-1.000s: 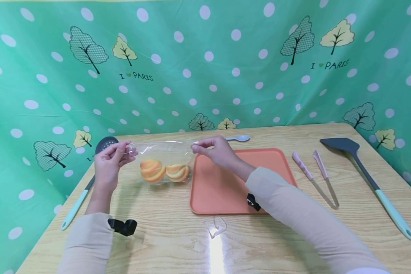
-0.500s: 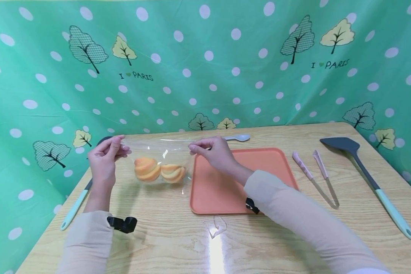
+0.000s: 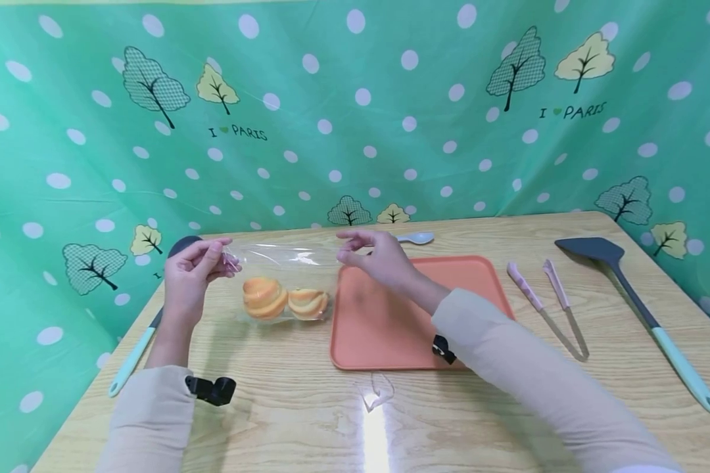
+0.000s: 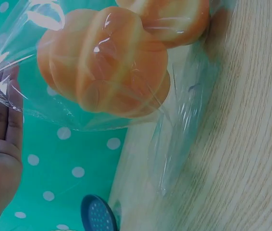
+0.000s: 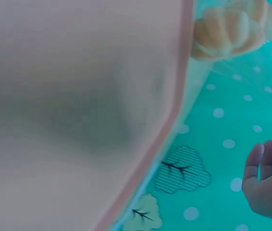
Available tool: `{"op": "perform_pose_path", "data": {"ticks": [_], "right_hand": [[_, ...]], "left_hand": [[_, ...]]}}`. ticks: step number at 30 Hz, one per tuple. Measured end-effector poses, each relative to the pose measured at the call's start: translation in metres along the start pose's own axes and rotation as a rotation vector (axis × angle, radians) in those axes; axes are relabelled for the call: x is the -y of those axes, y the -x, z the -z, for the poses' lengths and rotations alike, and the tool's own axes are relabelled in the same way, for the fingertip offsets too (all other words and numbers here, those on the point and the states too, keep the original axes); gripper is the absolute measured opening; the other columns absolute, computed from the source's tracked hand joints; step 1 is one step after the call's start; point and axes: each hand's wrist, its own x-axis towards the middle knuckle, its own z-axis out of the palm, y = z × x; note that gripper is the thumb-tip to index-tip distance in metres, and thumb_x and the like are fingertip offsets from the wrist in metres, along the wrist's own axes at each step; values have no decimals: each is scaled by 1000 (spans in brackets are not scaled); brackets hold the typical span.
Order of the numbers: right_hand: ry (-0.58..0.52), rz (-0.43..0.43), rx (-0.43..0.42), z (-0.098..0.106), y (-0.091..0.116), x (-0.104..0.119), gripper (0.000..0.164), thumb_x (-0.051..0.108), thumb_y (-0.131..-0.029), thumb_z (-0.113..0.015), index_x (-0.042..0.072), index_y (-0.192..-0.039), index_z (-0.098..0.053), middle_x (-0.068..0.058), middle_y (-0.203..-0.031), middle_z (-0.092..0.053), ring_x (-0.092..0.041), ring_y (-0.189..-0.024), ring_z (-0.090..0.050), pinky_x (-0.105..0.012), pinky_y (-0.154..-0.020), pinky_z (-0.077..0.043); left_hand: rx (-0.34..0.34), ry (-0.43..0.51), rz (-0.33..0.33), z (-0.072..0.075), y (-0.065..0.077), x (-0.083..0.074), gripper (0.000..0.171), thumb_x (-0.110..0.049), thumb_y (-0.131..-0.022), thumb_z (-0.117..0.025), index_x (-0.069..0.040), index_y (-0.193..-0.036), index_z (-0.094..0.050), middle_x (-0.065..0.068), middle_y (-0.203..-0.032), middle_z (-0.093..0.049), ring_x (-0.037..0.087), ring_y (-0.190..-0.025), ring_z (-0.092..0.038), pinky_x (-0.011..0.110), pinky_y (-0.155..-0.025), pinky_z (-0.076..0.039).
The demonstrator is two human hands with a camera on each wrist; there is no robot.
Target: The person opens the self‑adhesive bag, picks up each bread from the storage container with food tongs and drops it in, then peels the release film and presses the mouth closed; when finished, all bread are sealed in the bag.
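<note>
A clear plastic bag [image 3: 284, 256] with two ridged bread rolls, a larger roll [image 3: 264, 298] on the left and a smaller roll [image 3: 307, 303] beside it, hangs between my hands. My left hand [image 3: 192, 269] pinches the bag's top left corner between thumb and fingers. At the top right corner, my right hand [image 3: 384, 259] holds the film by the thumb, with the index finger lifted and stretched out. In the left wrist view the larger roll [image 4: 107, 62] shows through the shiny film. Whether the bag's bottom touches the table cannot be told.
Under my right forearm lies an orange tray [image 3: 367, 341]. To its right are tongs [image 3: 544, 309] and a dark turner [image 3: 627, 282] with a mint handle. A skimmer [image 3: 133, 361] lies at the left, a pale spoon [image 3: 417, 238] at the back. A green patterned cloth [image 3: 355, 131] hangs behind.
The bag and both hands swung slightly left and forward, then returned right. My right index finger has lifted away from the thumb. The tray and utensils stay put.
</note>
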Motion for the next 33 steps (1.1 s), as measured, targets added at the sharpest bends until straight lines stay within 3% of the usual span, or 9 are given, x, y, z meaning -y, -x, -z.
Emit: {"op": "perform_pose_path", "data": {"ticks": [9,12,17,24,27,30,33], "right_hand": [[178,106,126,-3,-14,33,29,31,-100,-68,15,-122,-74,5,-108,-70,-14,-105,-60,-32,-84,-52],[233,137,173,-9,-20,47,30,32,-101,-67,13,-123,-73,6,-107,-70,-13,-104,-60,-29,-86,-51],[296,164,242,-20,-29,68,32,32,-101,-66,12,-125,-72,5,-105,-71,-12,-104,-59,-24,-86,-50],[366,193,303,-31,-35,89,36,36,-100,-67,13,-126,-72,3,-109,-74,-10,-101,-64,-21,-82,-53],[376,203,316,-34,-36,94,31,37,-99,-69,12,-116,-77,4,-94,-74,-8,-86,-62,-18,-72,-49],[396,208,307,-35,-36,96,26,36,-97,-71,12,-94,-80,5,-69,-62,-8,-67,-48,-18,-57,-38],[410,231,299,-34,-36,95,28,35,-97,-71,13,-81,-79,6,-60,-54,-8,-61,-43,-19,-53,-32]], "left_hand": [[19,-48,-42,-12,-2,-10,25,-6,-102,-61,16,-108,-69,8,-76,-73,16,-62,-71,23,-60,-59],[46,-56,-59,-17,-3,-13,23,-4,-102,-60,16,-108,-70,7,-76,-74,15,-63,-72,23,-60,-59],[97,-113,-80,-26,-3,-18,19,-4,-102,-60,7,-106,-75,5,-77,-75,12,-65,-72,23,-62,-59],[197,-178,-142,-38,-3,-24,17,3,-100,-61,11,-107,-73,4,-78,-75,12,-66,-71,23,-62,-59],[215,-228,-165,-43,-3,-27,16,4,-99,-62,11,-107,-73,2,-80,-76,12,-65,-70,23,-61,-58],[221,-282,-190,-48,-4,-30,15,4,-98,-63,12,-106,-73,-1,-82,-76,12,-64,-69,22,-61,-58],[217,-325,-212,-51,-4,-32,14,4,-97,-64,11,-105,-74,-1,-83,-77,12,-63,-69,23,-61,-57]]}}
